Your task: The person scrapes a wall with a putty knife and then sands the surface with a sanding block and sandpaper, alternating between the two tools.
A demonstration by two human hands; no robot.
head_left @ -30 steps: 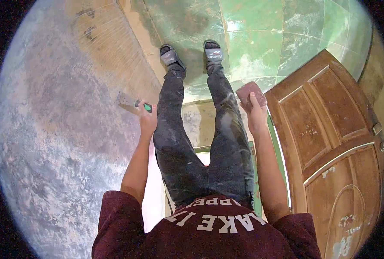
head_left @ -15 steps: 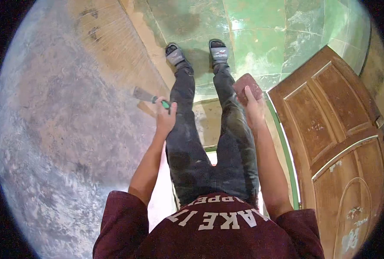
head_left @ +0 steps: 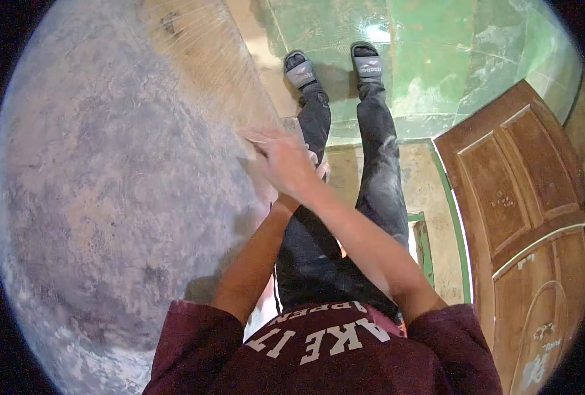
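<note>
My right hand (head_left: 284,161) reaches across my body to the mottled grey wall (head_left: 121,164), its fingers stretched against the surface near the wall's edge. The reddish-brown sandpaper it held a moment ago is hidden under the hand. Behind and partly covered by it, my left hand (head_left: 320,168) stays closed in front of my thigh. A bit of the putty knife (head_left: 291,124) shows above my hands as a grey blade; the green and black handle is hidden.
A brown panelled wooden door (head_left: 503,178) stands at the right beside a green frame strip (head_left: 456,217). Green tiles (head_left: 424,72) cover the floor ahead, where my feet in grey slides (head_left: 368,66) stand. A tan strip (head_left: 200,46) borders the grey wall.
My right hand has swung left from beside my right leg onto the wall, crossing over my left hand. My left hand has shifted right in view, and the whole view has moved slightly.
</note>
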